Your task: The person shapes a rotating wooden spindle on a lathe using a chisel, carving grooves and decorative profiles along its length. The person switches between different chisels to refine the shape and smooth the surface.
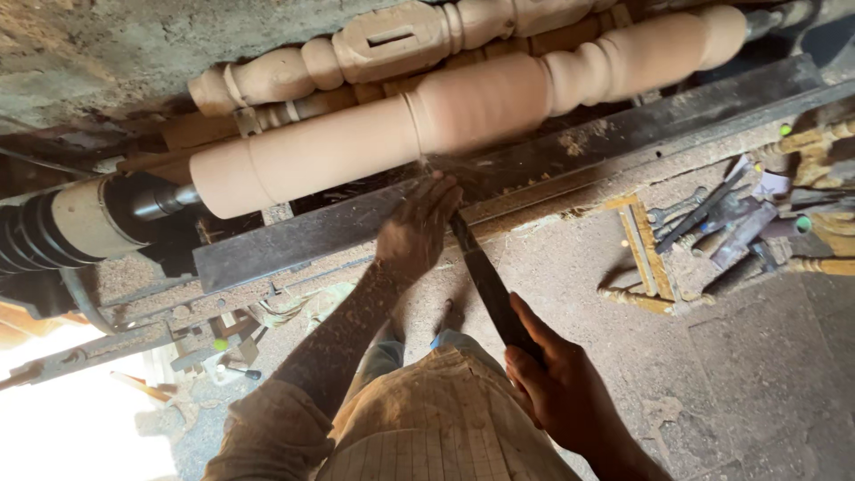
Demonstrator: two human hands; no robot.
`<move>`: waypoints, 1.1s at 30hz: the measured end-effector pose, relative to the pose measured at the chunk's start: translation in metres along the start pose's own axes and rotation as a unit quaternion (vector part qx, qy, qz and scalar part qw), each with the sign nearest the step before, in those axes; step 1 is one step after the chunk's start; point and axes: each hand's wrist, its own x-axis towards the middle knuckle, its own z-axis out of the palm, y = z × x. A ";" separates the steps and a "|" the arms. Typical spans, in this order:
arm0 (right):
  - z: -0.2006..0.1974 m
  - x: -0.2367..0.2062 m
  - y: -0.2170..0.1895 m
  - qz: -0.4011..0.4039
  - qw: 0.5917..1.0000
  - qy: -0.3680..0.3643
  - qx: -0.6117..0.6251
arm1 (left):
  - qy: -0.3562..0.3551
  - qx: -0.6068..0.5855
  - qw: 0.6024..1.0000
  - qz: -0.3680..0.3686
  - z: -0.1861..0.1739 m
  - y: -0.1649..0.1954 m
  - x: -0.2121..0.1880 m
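So the long dark chisel (488,287) is gripped at both ends: its handle end is wrapped tight in the right hand (563,389), down near the body, while the blade end is pinned under the left hand (417,233), fingers closed over it on the dark metal tool rest (374,223). The tool's long axis is run diagonally, lower right to upper left, tip aimed up at the wooden spindle (463,111). That spindle is mounted lengthwise across the lathe, tilted up toward the right, and looks blurred. Fine chips are seen right at the contact point. A finished turned post (356,55) is laid behind it, and a heap of tools (721,223) is spread on the sawdusty floor, well apart.
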 end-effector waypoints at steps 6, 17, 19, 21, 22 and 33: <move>-0.005 0.002 0.008 -0.038 0.999 -0.013 0.009 | 0.031 0.082 0.995 0.056 -0.006 0.004 0.003; -0.026 0.007 -0.017 0.140 0.988 0.000 -0.062 | 0.031 0.045 0.997 0.046 -0.013 0.009 0.010; -0.023 0.009 -0.017 0.136 0.989 0.007 -0.049 | 0.014 0.052 0.998 0.039 -0.014 0.010 0.010; -0.019 0.009 -0.016 0.136 0.988 0.013 -0.065 | 0.019 0.049 0.998 0.034 -0.014 0.010 0.010; -0.017 0.009 -0.016 0.134 0.988 0.019 -0.071 | 0.022 0.046 0.998 0.036 -0.014 0.010 0.011; 0.016 -0.001 -0.007 -0.007 0.998 0.053 -0.041 | 0.002 0.058 0.998 0.015 -0.011 0.005 0.006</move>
